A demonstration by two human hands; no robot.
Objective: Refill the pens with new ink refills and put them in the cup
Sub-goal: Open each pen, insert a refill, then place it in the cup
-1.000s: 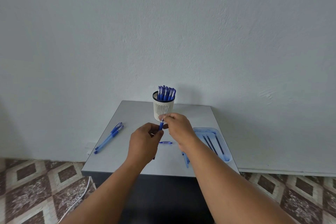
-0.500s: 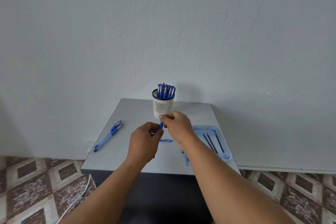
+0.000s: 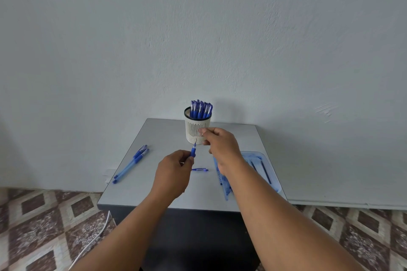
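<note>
My left hand (image 3: 174,174) grips a blue pen (image 3: 193,151) by its barrel, the tip pointing up toward the white mesh cup (image 3: 196,131). My right hand (image 3: 221,146) hovers just right of the pen tip, in front of the cup. Its fingers are loosely curled and I see nothing in them. Several capped blue pens (image 3: 201,109) stand in the cup. A loose blue cap (image 3: 200,169) lies on the grey table (image 3: 154,185) below my hands. Two more pens (image 3: 132,164) lie at the table's left side.
A light blue tray (image 3: 272,174) with thin dark refills (image 3: 265,170) sits at the table's right, partly behind my right forearm. Blue pen parts (image 3: 222,185) lie beside the tray. A white wall stands right behind the table. A white cable (image 3: 92,242) runs across the patterned floor.
My right hand has let go of the pen's tip end and moved up and right toward the cup. The left hand still holds the pen, now with its point bare.
</note>
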